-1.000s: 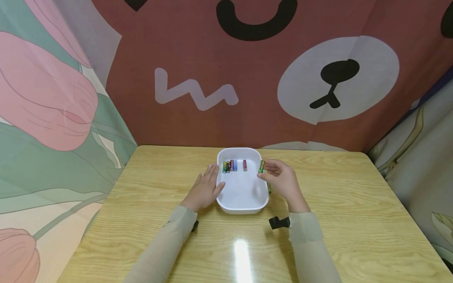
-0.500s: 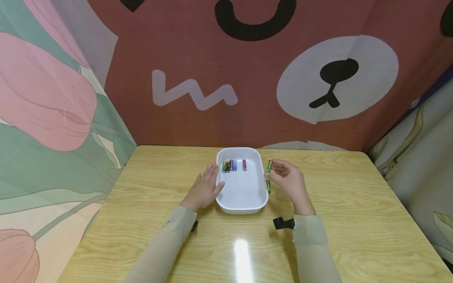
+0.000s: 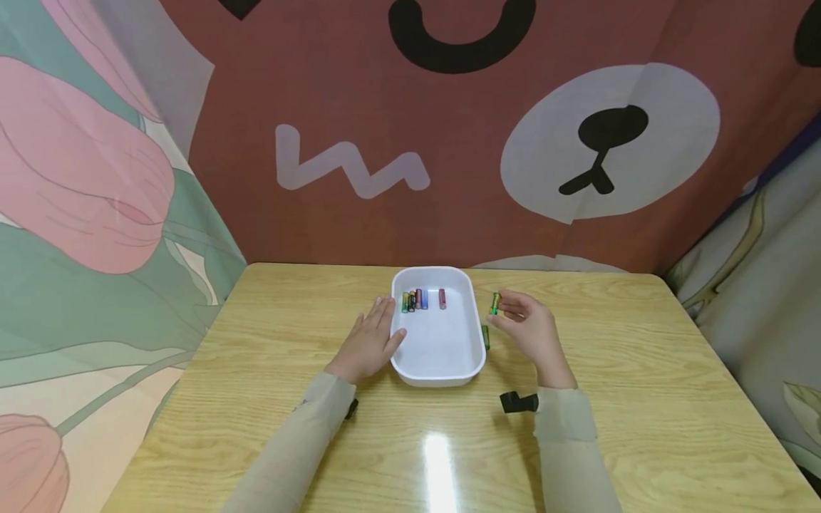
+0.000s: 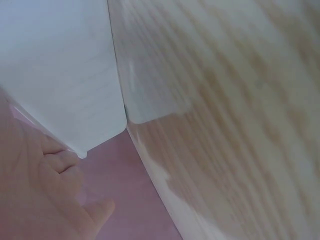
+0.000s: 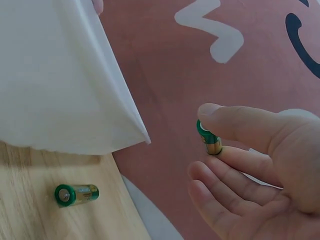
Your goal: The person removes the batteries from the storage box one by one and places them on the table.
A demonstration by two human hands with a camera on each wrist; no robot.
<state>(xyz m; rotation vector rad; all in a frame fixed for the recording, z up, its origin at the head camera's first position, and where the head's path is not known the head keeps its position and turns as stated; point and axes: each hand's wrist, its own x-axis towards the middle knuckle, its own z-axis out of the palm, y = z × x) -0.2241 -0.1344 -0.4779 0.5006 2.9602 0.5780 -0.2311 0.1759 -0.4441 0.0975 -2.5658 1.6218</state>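
Observation:
A white plastic tray point(image 3: 438, 356) stands on the table, with several batteries point(image 3: 415, 300) side by side at its upper left and one red battery point(image 3: 442, 298) apart from them. My left hand point(image 3: 367, 342) lies with straight fingers along the tray's left rim, thumb over the edge. To the right of the tray, my right hand point(image 3: 529, 329) pinches a green and gold battery point(image 5: 211, 142) between thumb and forefinger, above the table. Another green battery point(image 5: 76, 195) lies on the table close against the tray's right side, below that hand.
The wooden table point(image 3: 641, 399) runs up to a hanging brown cloth point(image 3: 346, 228) with a printed bear at the back. Flowered cloth point(image 3: 83, 285) hangs at the left. A black camera mount point(image 3: 518, 402) sits at the right wrist.
My right hand has moved right with the green and gold battery, from over the tray's right rim to outside it. The left hand stays at the left rim.

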